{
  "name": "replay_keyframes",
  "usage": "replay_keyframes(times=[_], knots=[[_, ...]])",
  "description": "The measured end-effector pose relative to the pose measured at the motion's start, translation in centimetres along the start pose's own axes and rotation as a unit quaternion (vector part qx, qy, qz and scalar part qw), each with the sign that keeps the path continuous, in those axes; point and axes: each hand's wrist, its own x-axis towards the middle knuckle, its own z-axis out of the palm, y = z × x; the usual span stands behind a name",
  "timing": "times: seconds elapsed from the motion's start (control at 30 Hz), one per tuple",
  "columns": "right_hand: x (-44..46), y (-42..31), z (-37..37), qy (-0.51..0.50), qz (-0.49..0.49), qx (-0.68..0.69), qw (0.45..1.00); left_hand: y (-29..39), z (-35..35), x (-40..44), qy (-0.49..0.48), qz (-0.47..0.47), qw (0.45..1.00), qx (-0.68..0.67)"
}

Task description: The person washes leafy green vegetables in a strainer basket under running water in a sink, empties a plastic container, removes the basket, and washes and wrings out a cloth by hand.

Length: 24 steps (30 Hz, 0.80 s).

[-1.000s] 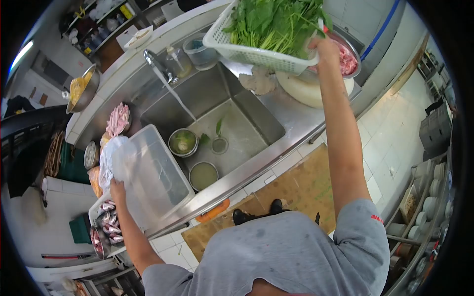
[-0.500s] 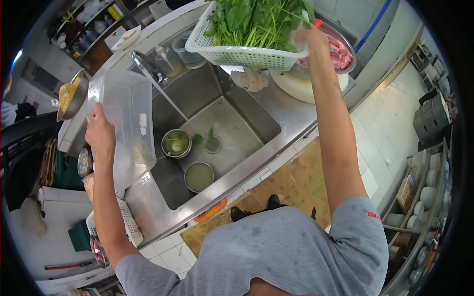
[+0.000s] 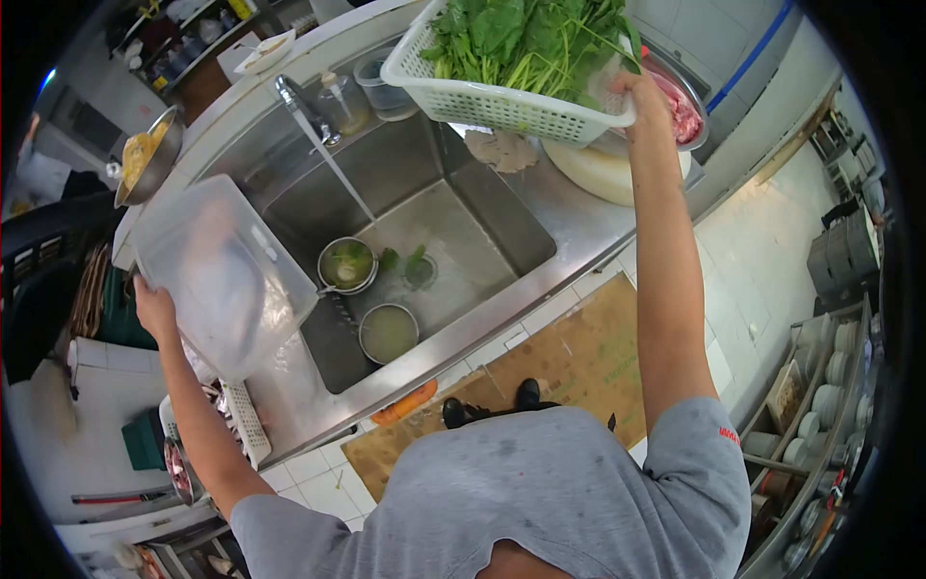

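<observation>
My left hand [image 3: 154, 307] grips the left rim of a translucent plastic tub [image 3: 227, 280], tilted over the counter at the left of the sink. My right hand [image 3: 644, 95] is closed on the right end of a white perforated basket [image 3: 511, 114] heaped with leafy greens [image 3: 526, 48]. Water runs from the tap [image 3: 309, 106] into the steel sink [image 3: 492, 212]. In the sink stand a strainer or bowl with something green [image 3: 347, 262] and a round bowl of cloudy liquid [image 3: 389, 334]. Loose leaves [image 3: 417, 265] lie by the drain.
A bowl of raw meat [image 3: 683, 116] and a round white board [image 3: 593, 172] are at the right, with a beige cloth [image 3: 502, 151] nearby. A metal bowl of yellow food [image 3: 149, 159] sits on the left ledge. A soap bottle [image 3: 342, 101] stands behind the sink.
My left hand has moved down and left, swinging the plastic tub to a flatter angle beside the sink. My right hand still holds the basket, which appears slightly farther right as the view shifts.
</observation>
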Motion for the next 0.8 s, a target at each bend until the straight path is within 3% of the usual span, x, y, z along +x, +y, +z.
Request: replay_keyframes(times=[0.1, 0.17, 0.23, 0.3, 0.4, 0.47, 0.57, 0.67, 0.8], knots=[[-0.9, -0.2, 0.6, -0.005, -0.003, 0.013, 1.0, -11.2, 4.3, -1.5, -0.104, -0.01, 0.987, -0.122], [-0.4, 0.0, 0.2, 0.003, 0.011, 0.001, 1.0, -14.2, 7.0, -3.5, -0.105, -0.024, 0.979, -0.17], [0.1, -0.1, -0.3, 0.032, 0.039, -0.022, 0.998, -13.3, 6.0, -5.2, -0.157, -0.079, 0.967, -0.185], [0.4, -0.2, -0.5, 0.034, 0.079, -0.018, 0.996, -5.8, 1.7, -7.1, -0.254, -0.179, 0.937, -0.162], [-0.4, -0.7, -0.5, 0.028, 0.101, 0.033, 0.994, -7.9, 5.7, -8.5, -0.288, -0.195, 0.918, -0.191], [0.1, -0.5, -1.4, 0.047, 0.075, -0.012, 0.996, -7.7, 6.3, -9.7, -0.289, -0.222, 0.9, -0.238], [-0.5, -0.7, -2.0, 0.052, 0.055, -0.045, 0.996, -6.5, 5.3, -10.9, -0.327, -0.223, 0.883, -0.254], [-2.1, -1.1, -2.2, 0.004, 0.031, -0.051, 0.998, -9.0, 7.2, -12.2, -0.304, -0.1, 0.917, -0.238], [-3.4, -1.9, -2.3, -0.032, 0.02, -0.078, 0.996, -8.1, 5.5, -15.3, -0.288, -0.181, 0.927, -0.159]])
